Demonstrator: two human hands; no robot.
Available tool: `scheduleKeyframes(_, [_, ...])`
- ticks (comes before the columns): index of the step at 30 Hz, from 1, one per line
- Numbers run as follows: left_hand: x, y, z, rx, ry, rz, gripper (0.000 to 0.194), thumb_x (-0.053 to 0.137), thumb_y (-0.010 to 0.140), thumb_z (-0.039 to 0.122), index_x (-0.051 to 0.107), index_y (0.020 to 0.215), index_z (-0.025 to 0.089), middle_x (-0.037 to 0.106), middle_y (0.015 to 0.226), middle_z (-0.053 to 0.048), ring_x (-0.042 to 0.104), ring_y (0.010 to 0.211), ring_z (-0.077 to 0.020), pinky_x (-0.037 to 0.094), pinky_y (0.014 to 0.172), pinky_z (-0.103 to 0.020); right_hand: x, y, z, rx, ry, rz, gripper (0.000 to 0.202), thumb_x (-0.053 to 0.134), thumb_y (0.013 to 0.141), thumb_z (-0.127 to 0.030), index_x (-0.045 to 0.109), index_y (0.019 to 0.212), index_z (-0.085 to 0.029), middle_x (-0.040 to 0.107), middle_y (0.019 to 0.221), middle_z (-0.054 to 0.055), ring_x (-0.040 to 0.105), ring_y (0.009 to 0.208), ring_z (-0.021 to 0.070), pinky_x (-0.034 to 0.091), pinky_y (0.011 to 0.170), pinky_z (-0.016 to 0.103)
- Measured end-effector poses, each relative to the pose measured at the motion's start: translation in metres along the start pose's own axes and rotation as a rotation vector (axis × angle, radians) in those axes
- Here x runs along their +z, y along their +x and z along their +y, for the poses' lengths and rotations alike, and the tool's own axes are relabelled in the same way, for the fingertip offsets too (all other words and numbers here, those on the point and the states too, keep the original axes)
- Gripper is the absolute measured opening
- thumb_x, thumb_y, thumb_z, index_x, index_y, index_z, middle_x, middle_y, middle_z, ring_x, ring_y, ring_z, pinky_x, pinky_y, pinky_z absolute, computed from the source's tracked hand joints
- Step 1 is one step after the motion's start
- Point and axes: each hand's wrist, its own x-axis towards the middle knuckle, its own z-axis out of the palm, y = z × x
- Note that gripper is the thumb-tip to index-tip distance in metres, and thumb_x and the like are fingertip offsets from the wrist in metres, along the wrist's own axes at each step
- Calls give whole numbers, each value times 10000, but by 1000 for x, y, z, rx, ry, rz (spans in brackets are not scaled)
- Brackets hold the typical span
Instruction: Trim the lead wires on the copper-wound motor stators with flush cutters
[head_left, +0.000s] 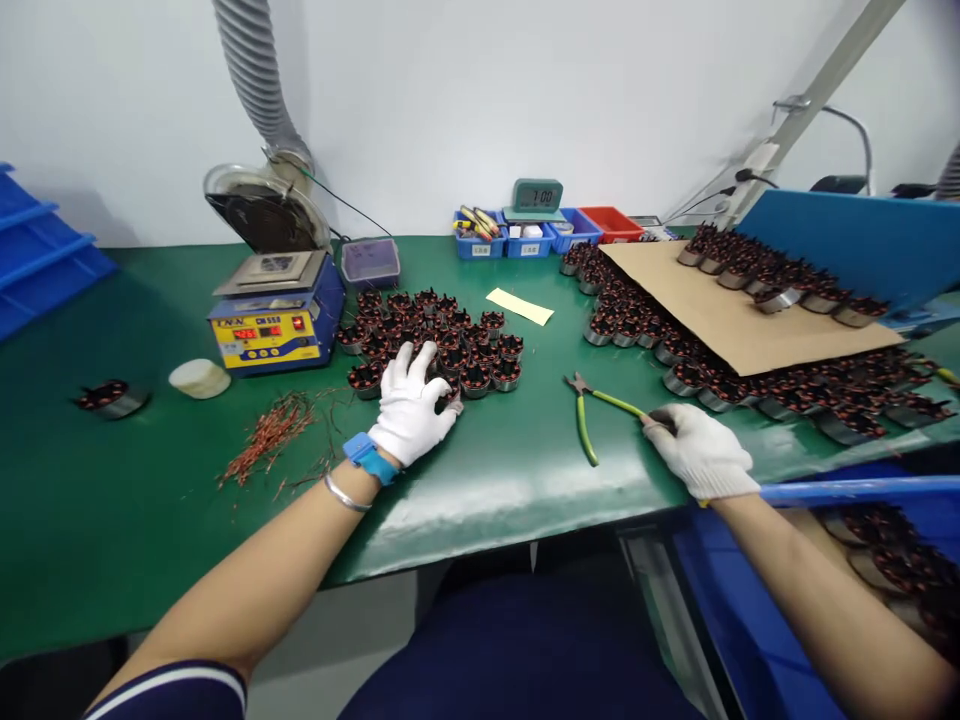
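My left hand [412, 408], in a white glove, rests palm down on the front edge of a cluster of copper-wound motor stators [476, 377]. Its fingers are spread over them, and a stator shows between the forefinger and thumb. To the right, my gloved right hand [701, 450] is closed at the end of one green handle of the wire cutters [585, 425]. The cutters lie on the green table with handles apart and jaws pointing away from me. The fingertips of my right hand are partly hidden.
Copper wire offcuts [270, 440] lie left of my hand, near a white round pad [199, 379], a lone stator [112, 399] and a blue-yellow solder pot [274, 320]. More stators sit around and on a cardboard sheet [690, 300]. Small bins [480, 247] and a clock [538, 195] stand behind.
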Motion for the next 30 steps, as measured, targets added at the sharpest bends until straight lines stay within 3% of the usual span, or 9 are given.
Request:
scheduleKeyframes(6, [-44, -28, 21, 318, -332, -314, 210, 633, 694, 304, 681, 885, 232, 295, 1556, -50, 158, 1458, -369, 228, 1156, -580, -3, -3, -3, 44, -1, 106, 442, 471, 848, -524, 644, 1113, -216, 661, 1105, 113, 637, 982, 291, 503, 845, 393])
scheduleKeyframes(10, [-62, -33, 22, 225, -717, -314, 431, 599, 692, 263, 563, 1120, 224, 272, 1563, -69, 378, 1377, -293, 385, 1114, -443, -13, -24, -12, -106, 94, 432, 539, 468, 856, -505, 490, 1331, -250, 515, 1354, 130, 539, 1191, 280, 454, 1006, 397])
scheduleKeyframes(12, [-63, -34, 20, 103, -827, -279, 576, 661, 694, 383, 497, 1222, 220, 410, 1472, -103, 523, 1241, -276, 479, 1020, -408, -18, -40, -22, -308, 187, 480, 518, 512, 834, -498, 508, 1305, -283, 519, 1348, 124, 495, 1248, 279, 433, 1046, 408])
scheduleKeyframes(16, [-53, -42, 35, -33, -645, -386, 1170, 818, 454, 583, 304, 1442, 226, 584, 1263, -99, 628, 1029, -280, 555, 852, -385, -22, -70, -57, -678, 401, 170, 444, 569, 827, -456, 562, 1224, -258, 574, 1252, 117, 531, 1204, 265, 446, 1035, 419])
scheduleKeyframes(18, [-45, -45, 49, 0, -561, -447, 1272, 807, 441, 618, 210, 1497, 237, 587, 1277, -90, 624, 1066, -296, 542, 885, -387, -20, -77, -78, -808, 480, -6, 450, 576, 837, -460, 552, 1230, -242, 558, 1281, 117, 521, 1218, 257, 452, 1018, 416])
scheduleKeyframes(21, [-33, -46, 69, 8, -470, -440, 1033, 742, 596, 544, 291, 1476, 245, 616, 1253, -73, 622, 1102, -296, 520, 932, -386, -11, -74, -106, -894, 424, -91, 574, 609, 808, -504, 523, 1284, -194, 511, 1348, 143, 488, 1236, 283, 429, 1013, 430])
scheduleKeyframes(23, [-27, -43, 76, 16, -421, -417, 807, 696, 665, 510, 434, 1383, 250, 637, 1204, -63, 644, 1050, -281, 526, 895, -379, -4, -67, -119, -901, 291, -100, 507, 601, 811, -492, 584, 1203, -171, 577, 1234, 141, 540, 1118, 295, 450, 922, 425])
scheduleKeyframes(26, [-21, -35, 80, -1, -395, -397, 573, 689, 661, 555, 594, 1131, 242, 659, 1057, -48, 669, 913, -247, 531, 786, -348, 5, -61, -128, -979, 131, -150, 261, 501, 880, -384, 657, 948, -186, 631, 925, 81, 581, 825, 239, 428, 709, 376])
scheduleKeyframes(30, [-19, -24, 80, -50, -370, -418, 471, 720, 611, 540, 606, 949, 233, 639, 931, -28, 653, 804, -221, 509, 700, -328, 0, -67, -127, -1161, 87, -262, 191, 551, 835, -373, 637, 783, -211, 610, 801, 44, 549, 701, 200, 345, 597, 340])
